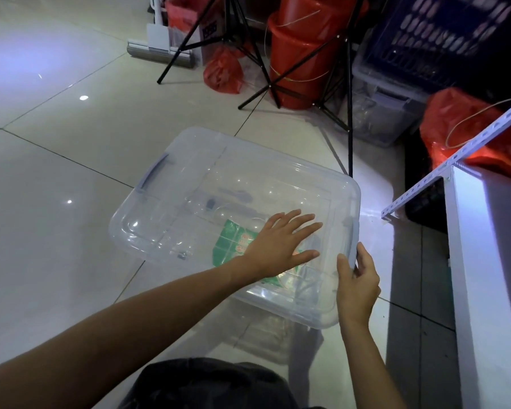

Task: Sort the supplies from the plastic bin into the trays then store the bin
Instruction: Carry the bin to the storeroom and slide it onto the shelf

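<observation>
Head view: 1 clear plastic bin sits on the tiled floor, lid on, its corner turned toward the person.
Bin handle, far left: the grey latch lies folded against the lid's short end, so that end looks clipped shut.
Contents: a green printed packet shows through the lid; smaller dark bits lie near it, too blurred to name.
Left hand: left hand lies flat on the lid with fingers spread wide and nothing grasped, probably to pin the bin down while the other end is worked.
Right hand: right hand curls around the lid's rim at the near right end, thumb on top and fingers beneath, a hold suited to prying the rim up or pressing it home; which of the 2 I cannot tell.
Right edge: a white shelf frame stands just beside the bin, likely the storage spot.
Trays: none in sight.
Behind: red buckets and tripod legs stand well apart.
</observation>
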The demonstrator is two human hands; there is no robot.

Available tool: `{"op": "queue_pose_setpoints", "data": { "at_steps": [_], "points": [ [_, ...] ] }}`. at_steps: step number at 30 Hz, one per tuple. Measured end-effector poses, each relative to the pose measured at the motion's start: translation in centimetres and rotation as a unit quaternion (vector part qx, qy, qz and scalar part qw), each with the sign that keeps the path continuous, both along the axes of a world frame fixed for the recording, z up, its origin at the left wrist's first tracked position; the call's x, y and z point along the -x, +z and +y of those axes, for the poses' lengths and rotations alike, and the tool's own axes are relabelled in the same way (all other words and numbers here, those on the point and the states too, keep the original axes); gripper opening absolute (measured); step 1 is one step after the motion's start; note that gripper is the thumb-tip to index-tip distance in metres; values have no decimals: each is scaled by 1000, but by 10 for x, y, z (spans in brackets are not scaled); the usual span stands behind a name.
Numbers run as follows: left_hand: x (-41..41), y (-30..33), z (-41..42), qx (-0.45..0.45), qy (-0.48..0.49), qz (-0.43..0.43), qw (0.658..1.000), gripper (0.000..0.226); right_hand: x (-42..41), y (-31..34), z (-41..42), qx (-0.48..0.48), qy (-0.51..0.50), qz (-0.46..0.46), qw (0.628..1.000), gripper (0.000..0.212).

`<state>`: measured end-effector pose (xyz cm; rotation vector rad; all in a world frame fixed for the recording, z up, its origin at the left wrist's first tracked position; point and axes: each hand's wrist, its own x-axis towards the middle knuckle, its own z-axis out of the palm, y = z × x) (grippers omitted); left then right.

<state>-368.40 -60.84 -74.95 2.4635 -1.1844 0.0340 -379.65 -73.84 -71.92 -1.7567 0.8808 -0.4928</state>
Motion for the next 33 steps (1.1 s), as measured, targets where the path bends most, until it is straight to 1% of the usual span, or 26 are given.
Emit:
{"op": "queue_pose_setpoints", "data": {
  "at_steps": [4,8,10,11,13,16,19,22,23,24,27,29,33],
  "points": [
    [-1,2,1,25,2,13,1000,57,-2,-2,6,32,9,26,999,50],
    [-4,8,8,98,-6,40,994,39,-3,-4,7,66,20,71,995,53],
    [-14,13,23,114,0,57,992,34,-4,-2,7,78,32,91,992,54],
    [-20,16,34,120,6,52,991,33,-5,0,6,77,37,102,991,54],
    [-33,22,63,137,35,24,990,28,-8,5,3,66,43,123,989,53],
    [-54,28,116,152,134,-4,979,24,-10,14,2,47,54,140,988,51],
    [-73,32,163,145,245,-9,959,31,-10,19,7,39,77,150,985,60],
    [-83,32,203,119,337,-11,934,47,-12,23,8,18,78,169,982,65],
    [-85,30,213,110,365,7,925,54,-12,25,7,8,77,173,982,63],
    [-86,29,221,105,389,43,914,62,-12,26,4,2,76,173,982,62],
    [-89,34,228,74,433,176,881,76,-11,31,2,-21,59,170,983,61],
    [-92,42,225,71,445,207,868,78,-11,32,7,-34,41,168,984,60],
    [-96,53,216,108,466,227,848,78,-8,40,12,-56,-3,140,989,57]
  ]
}}
